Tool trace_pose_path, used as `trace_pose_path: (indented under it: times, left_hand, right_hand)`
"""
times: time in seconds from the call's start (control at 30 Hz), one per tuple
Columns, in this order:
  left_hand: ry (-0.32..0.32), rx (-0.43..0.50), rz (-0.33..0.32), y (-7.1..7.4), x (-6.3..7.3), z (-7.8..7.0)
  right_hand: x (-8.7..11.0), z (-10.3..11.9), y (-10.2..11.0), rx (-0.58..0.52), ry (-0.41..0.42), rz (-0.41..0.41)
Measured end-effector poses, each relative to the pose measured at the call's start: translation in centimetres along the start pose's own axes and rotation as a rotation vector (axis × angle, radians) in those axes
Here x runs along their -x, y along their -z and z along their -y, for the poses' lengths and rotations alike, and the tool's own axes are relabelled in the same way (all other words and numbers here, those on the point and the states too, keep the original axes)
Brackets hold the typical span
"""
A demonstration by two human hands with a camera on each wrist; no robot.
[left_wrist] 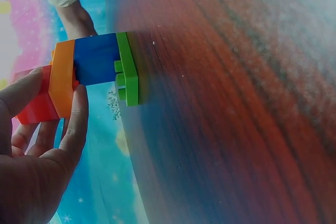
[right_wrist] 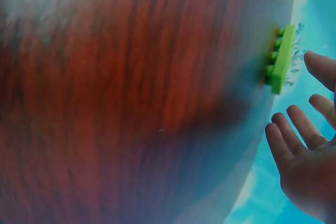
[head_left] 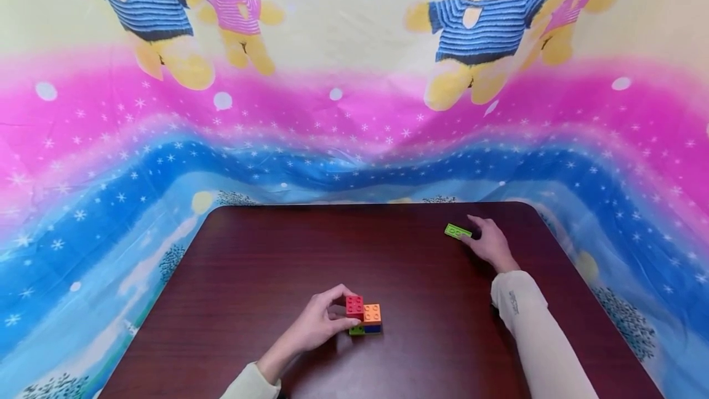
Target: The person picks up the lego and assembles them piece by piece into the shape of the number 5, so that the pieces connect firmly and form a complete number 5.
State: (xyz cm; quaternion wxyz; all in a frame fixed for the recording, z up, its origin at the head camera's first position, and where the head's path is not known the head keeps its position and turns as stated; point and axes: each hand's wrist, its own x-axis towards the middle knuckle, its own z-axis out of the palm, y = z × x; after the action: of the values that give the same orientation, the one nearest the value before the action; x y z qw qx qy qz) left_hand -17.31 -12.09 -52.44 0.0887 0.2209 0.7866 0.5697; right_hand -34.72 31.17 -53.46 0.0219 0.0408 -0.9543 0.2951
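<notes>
Stack: a red studded plastic block [head_left: 354, 305] sits on one half of an orange studded plastic block [head_left: 373, 311]; below come a blue plastic block [left_wrist: 97, 60] and a thin lime-green plastic plate [left_wrist: 128, 72], seemingly flat on the dark reddish wood-grained table [head_left: 249, 257].
Left hand [head_left: 321, 319]: pinches the stack from its side, thumb on the red block, a fingertip reaching the orange block; probably held thus because both overhang the blue one and want steadying.
Lone piece: a flat bright-green plastic brick [head_left: 455, 229] lies near the far right corner, hollow side up, studs toward the table.
Right hand [head_left: 492, 242]: beside that brick, fingers spread well apart, gripping nothing; I can't tell whether the thumb touches. The angle looks suited to taking its end.
</notes>
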Motion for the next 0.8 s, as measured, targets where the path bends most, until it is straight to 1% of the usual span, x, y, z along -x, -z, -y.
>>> trace_pose_path:
  times: [0.13,0.23,0.57,0.8]
  left_hand:
    - [0.000,0.002,-0.002,0.0,0.1,0.0]
    - [0.003,0.008,0.000,0.1,0.2,-0.1]
    - [0.002,0.024,-0.001,0.1,0.2,-0.2]
    - [0.001,-0.003,-0.007,0.1,0.1,-0.2]
  right_hand:
    - [0.0,-0.4,-0.2,0.002,-0.030,0.036]
    - [-0.1,-0.3,-0.6,0.000,-0.047,0.048]
    - [-1.0,-0.3,-1.7,0.036,-0.040,0.049]
    - [-1.2,-0.3,-1.9,0.026,-0.054,0.027]
